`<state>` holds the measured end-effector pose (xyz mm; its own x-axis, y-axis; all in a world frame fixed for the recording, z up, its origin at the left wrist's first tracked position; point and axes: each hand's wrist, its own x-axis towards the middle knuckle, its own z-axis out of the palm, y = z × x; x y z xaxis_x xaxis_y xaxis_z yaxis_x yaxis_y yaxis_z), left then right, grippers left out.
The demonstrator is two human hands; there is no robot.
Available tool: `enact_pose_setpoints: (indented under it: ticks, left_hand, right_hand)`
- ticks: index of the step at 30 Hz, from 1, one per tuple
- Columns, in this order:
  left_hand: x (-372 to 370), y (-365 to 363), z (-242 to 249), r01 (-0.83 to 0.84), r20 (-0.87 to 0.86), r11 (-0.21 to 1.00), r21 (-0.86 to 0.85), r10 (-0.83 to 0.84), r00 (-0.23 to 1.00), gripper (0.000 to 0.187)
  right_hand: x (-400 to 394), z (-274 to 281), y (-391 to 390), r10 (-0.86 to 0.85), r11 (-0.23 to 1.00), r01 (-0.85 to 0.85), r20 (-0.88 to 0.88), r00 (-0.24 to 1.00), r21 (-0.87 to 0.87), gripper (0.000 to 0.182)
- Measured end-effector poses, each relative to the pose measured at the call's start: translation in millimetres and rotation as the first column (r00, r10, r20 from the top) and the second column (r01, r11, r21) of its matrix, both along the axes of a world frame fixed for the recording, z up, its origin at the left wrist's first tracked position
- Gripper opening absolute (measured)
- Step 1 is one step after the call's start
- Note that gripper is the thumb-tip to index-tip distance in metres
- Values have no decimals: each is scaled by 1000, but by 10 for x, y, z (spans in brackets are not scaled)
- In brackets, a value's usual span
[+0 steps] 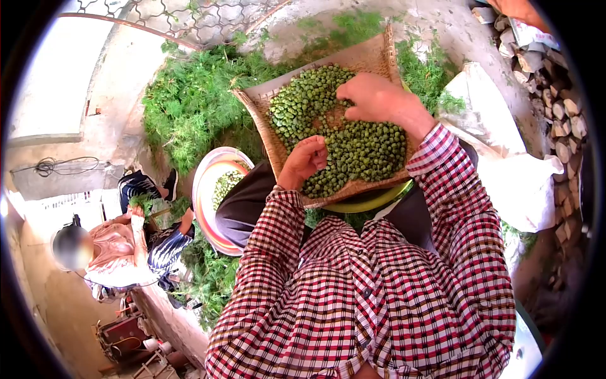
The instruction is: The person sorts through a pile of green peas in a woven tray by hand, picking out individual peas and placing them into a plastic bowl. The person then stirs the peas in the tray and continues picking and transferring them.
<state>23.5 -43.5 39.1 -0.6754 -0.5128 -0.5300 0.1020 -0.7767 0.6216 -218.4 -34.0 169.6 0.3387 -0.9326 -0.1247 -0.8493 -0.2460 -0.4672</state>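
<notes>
A woven winnowing basket (273, 150) rests across my lap, holding many small round green berries (363, 155) in two heaps with a thinner patch between them. My left hand (306, 162) hovers at the basket's near left side, its fingers curled together; whatever they pinch, if anything, is hidden. Over the far right of the heap reaches my right hand (375, 98), palm down and fingers bent. A gap shows between its thumb and forefinger, with nothing visible in it. Under the basket, part of a yellow-green basin (372, 201) shows.
A red-rimmed basin (203, 189) with more green pieces stands by my left knee. Feathery green plants (189, 104) lie piled around. Another person (120, 246) sits at left, handling greenery. At right are a white sack (489, 120) and stacked firewood (568, 126).
</notes>
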Motion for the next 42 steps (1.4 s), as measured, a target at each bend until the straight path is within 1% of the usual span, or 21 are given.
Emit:
enact_pose_setpoints:
  ticks: [2, 5, 11, 13, 14, 15, 17, 18, 19, 21, 22, 26, 28, 30, 31, 32, 33, 34, 36, 38, 42]
  left_hand:
    - [-90, 38, 121, 1, -207, 1000, -10, -3, 978, 4]
    - [-246, 90, 337, -19, -254, 999, -28, 11, 967, 7]
    - [-177, 150, 434, 32, -318, 999, -23, -38, 947, 8]
    - [-112, 235, 401, 152, -188, 973, -174, -184, 965, 7]
    - [-67, 314, 320, 173, -128, 979, -108, -186, 974, 9]
    - [-79, 449, 301, 169, -131, 980, -104, -182, 975, 9]
    - [-162, 735, 239, 268, 253, 931, -249, -205, 945, 13]
    - [-184, 787, 173, 419, 317, 846, -330, -318, 893, 30]
    - [-223, 874, 119, 411, 312, 848, -333, -312, 897, 30]
    - [-307, 1051, 127, 389, 329, 833, -393, -268, 906, 51]
    - [-329, 1062, 226, 454, 327, 801, -389, -341, 882, 63]
    - [-268, 1047, 388, 482, 330, 766, -426, -364, 871, 58]
    - [-160, 987, 477, 489, 346, 747, -450, -359, 867, 56]
    - [-42, 970, 478, 441, 361, 749, -494, -285, 888, 50]
    - [34, 928, 495, 415, 349, 753, -511, -260, 900, 50]
    - [125, 867, 522, 385, 368, 741, -549, -200, 908, 49]
    - [216, 804, 540, 356, 384, 729, -585, -137, 913, 47]
    - [315, 704, 503, 309, 388, 742, -594, -72, 919, 45]
    - [460, 615, 657, 252, 406, 741, -623, 31, 913, 46]
    - [496, 532, 792, 142, 381, 775, -616, 135, 915, 45]
    - [651, 430, 898, -76, 234, 789, -610, 271, 934, 40]
  right_hand:
    - [85, -123, 21, 157, 981, -134, 173, 972, -142, 24]
    - [245, -156, 38, 276, 961, -265, 244, 930, -78, 22]
    - [265, -180, 71, 237, 971, -217, 271, 933, -101, 8]
    - [173, -158, 61, 217, 968, -184, 208, 954, -169, 7]
    - [109, -125, 47, 190, 980, -196, 139, 972, 31, 14]
    - [83, -155, 66, 193, 979, -200, 138, 971, 36, 14]
    - [-11, -242, 153, 138, 989, -134, 59, 989, -57, 27]
    - [-55, -267, 178, 145, 988, -142, 53, 988, -53, 27]
    - [-102, -281, 188, 102, 994, -100, 50, 994, -43, 30]
    - [-216, -299, 214, 13, 999, -12, 42, 999, -31, 36]
    - [-284, -332, 258, 0, 997, 5, 66, 998, -81, 35]
    - [-393, -218, 473, -76, 996, 77, 23, 997, -39, 34]
    - [-371, -41, 620, -44, 999, 43, 192, 980, 11, 35]
    - [-400, 65, 906, -45, 999, 44, 615, 787, 17, 35]
    - [-417, 242, 1107, 10, 999, 16, 652, 758, -34, 34]
    - [-352, 481, 1326, 297, 930, -41, 682, 669, -365, 31]
    - [-303, 762, 1596, 393, 862, -11, 654, 646, -507, 31]
    - [-604, 828, 1785, 550, 834, -302, 667, 502, -461, 43]
    - [-397, 1395, 2206, 851, 494, -251, 403, 338, -833, 42]
    - [-179, 1771, 2531, 930, 201, -170, 133, 344, -965, 41]
    - [94, 2079, 2849, 921, -2, -142, -57, 386, -990, 39]
